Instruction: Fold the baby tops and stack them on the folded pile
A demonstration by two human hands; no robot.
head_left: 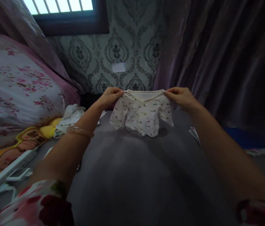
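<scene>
Grey surface (pixel 132 185) first, largest: wide open stretch between the forearms, from the bottom of view up to the shirt. Far edge near the wall, partly behind the hands. Dark purple curtain (pixel 228 56) down the right, bounding room there; second curtain (pixel 33 36), slimmer, at upper left. Floral cloth (pixel 24 78), one bulky piece, bulging in from the left edge. Patterned wall (pixel 137 56) behind, with one barred window (pixel 61 6) at top left, only partly in view.

White printed shirt (pixel 144 113), count one: long-sleeved, V-necked, hanging upright over the far part of the surface, two sleeves drooping at the sides. Cannot tell about hem contact with the surface.

Yellow cartoon cushion (pixel 10 150), one, at left beside the floral cloth. White power strip (pixel 7 172), one, nearer, left of the left forearm. Blue item (pixel 247 138), one, past the right forearm; too dark to identify.

Hands, two: left hand (pixel 111 94) with fingers pinching one shoulder corner, right hand (pixel 179 95) with fingers pinching the other; neckline taut between, both arms stretched forward. White spotted cloth (pixel 72 117), one, near the cushion. Pale rectangle (pixel 118 67) on the wall, one. Bracelet (pixel 80 131), one, on the left forearm.
</scene>
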